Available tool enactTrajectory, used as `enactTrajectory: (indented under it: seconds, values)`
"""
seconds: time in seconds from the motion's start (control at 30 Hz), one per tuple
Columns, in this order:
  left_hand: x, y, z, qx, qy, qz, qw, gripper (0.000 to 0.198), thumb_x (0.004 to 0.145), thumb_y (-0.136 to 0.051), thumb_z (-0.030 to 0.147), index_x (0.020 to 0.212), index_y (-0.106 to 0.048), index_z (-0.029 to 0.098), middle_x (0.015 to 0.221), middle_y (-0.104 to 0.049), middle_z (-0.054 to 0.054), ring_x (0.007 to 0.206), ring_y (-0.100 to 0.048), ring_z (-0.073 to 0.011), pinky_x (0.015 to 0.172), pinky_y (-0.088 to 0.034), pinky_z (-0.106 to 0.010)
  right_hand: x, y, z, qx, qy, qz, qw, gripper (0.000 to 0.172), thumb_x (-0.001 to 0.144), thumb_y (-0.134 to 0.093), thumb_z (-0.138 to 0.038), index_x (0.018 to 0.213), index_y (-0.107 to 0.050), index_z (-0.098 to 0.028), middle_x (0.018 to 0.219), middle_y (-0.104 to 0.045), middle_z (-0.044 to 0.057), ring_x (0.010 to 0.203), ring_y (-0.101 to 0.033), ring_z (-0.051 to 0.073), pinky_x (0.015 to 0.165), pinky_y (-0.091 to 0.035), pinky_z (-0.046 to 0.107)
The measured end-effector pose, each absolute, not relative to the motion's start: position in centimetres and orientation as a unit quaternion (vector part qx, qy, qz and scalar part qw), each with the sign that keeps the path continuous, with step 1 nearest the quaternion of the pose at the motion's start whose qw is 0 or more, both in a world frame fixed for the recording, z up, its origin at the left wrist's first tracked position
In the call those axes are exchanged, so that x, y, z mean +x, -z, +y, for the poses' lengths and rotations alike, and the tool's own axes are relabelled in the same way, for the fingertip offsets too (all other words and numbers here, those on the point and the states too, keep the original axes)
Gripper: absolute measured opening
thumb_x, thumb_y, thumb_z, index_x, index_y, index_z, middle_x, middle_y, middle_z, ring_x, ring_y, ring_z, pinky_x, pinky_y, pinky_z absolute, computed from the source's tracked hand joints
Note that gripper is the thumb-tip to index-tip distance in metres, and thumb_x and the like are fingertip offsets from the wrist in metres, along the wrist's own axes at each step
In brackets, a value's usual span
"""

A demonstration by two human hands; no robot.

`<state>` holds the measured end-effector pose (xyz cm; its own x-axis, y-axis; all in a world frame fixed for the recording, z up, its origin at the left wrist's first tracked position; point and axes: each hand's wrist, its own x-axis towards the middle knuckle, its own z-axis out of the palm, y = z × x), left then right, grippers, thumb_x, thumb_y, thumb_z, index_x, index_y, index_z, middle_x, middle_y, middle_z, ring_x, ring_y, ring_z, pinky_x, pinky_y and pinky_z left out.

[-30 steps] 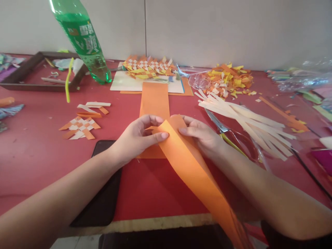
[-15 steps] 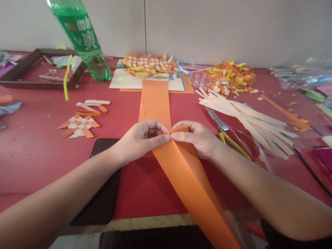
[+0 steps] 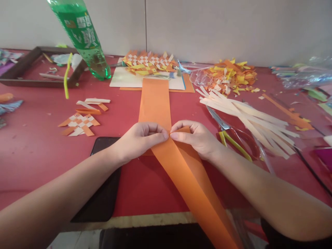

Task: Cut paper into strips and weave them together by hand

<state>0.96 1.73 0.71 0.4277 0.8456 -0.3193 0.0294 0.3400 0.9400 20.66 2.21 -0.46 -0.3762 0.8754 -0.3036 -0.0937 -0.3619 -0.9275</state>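
Note:
Both hands meet at the top of a long orange paper strip [image 3: 193, 183] with a crease down its length; its lower end hangs past the table edge. My left hand [image 3: 146, 140] pinches its top edge between thumb and fingers. Right beside it, my right hand [image 3: 195, 138] pinches the same edge, thumb on top, fingertips nearly touching the left ones. Beneath the hands another flat orange paper strip [image 3: 155, 100] lies on the red table, reaching back to a white sheet [image 3: 121, 79]. A black phone [image 3: 103, 193] lies under my left forearm.
Scissors [image 3: 220, 121] and pale paper strips [image 3: 249, 114] lie to the right. Orange and yellow scraps [image 3: 230, 76] are heaped behind them. Woven paper fish [image 3: 150, 62] rest at the back, another woven piece [image 3: 79, 122] at left. A green bottle [image 3: 83, 38] stands near a brown frame [image 3: 33, 83].
Hands and strip hold almost the same place; the fingertips have shifted very slightly left along the top edge. The view has tilted a little.

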Motion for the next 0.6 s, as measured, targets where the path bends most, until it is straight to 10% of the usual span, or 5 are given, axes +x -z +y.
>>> enactTrajectory:
  seconds: [0.6]
  values:
    - [1.05,-0.84,1.71,0.456,-0.309,0.408,0.728,0.012,0.082,-0.069,0.026,0.074,-0.069,0.018,0.060,-0.058,0.005,0.050,-0.049,-0.0051,0.050,-0.041,-0.015,20.59,0.91,1.99,-0.422,-0.682,-0.464,0.376,0.015,0.071,-0.080,-0.030,0.074,-0.068,-0.021,0.067,-0.067,-0.003,0.058,-0.062,0.011,0.057,-0.050,0.025]
